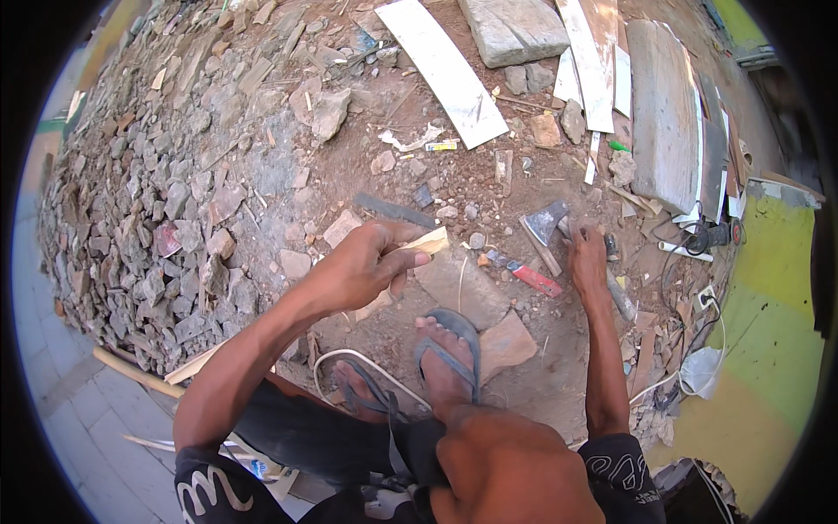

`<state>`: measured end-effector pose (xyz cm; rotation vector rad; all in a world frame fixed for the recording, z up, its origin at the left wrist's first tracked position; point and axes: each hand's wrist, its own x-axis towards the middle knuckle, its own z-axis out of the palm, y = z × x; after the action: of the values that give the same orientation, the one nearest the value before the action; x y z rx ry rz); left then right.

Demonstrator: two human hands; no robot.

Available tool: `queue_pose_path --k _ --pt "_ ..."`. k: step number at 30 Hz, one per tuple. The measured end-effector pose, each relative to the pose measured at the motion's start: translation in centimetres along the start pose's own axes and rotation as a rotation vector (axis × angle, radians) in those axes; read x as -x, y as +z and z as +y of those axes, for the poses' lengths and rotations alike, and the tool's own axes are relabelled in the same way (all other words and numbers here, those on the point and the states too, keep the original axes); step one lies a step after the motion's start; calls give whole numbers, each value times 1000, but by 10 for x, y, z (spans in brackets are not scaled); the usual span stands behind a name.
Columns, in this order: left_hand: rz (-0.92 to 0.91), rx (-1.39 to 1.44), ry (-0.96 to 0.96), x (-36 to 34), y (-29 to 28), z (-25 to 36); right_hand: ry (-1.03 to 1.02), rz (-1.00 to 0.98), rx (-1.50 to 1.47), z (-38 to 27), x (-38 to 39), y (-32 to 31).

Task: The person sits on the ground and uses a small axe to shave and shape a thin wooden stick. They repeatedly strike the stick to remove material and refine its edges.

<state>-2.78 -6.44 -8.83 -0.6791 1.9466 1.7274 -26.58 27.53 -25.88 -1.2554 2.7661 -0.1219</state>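
Bare knee (515,472) closest to camera, on the near side of the red-handled tool (534,278) lying on the dirt ground (559,371). Left hand (390,258), left of that tool: grip closed, small pale wood piece (428,244) pinched between thumb and fingers, held above the ground. Right hand (587,249), just right of the red-handled tool, is down among tools; cannot tell if its grip is closed on one. Axe (545,223) just beyond the red-handled tool, near the right hand. Flat stone slab (467,290) just left of the red-handled tool; sandaled foot (448,358) nearer and left of it. White board (447,74) well beyond it, long stone block (665,113) beyond and right. Rubble heap (170,218) far left of it. Dark corded tool (720,234) well to its right.
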Motion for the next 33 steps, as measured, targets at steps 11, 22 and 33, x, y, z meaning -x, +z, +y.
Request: queue_pose_path --k 11,22,33 --pt "-41 339 -211 14 18 16 -55 -222 -323 -80 52 4" --pt "64 715 -141 23 31 -6 -19 -86 -647 -92 38 -28" --pt "76 522 -42 30 30 1 66 -72 -1407 -164 14 -106"
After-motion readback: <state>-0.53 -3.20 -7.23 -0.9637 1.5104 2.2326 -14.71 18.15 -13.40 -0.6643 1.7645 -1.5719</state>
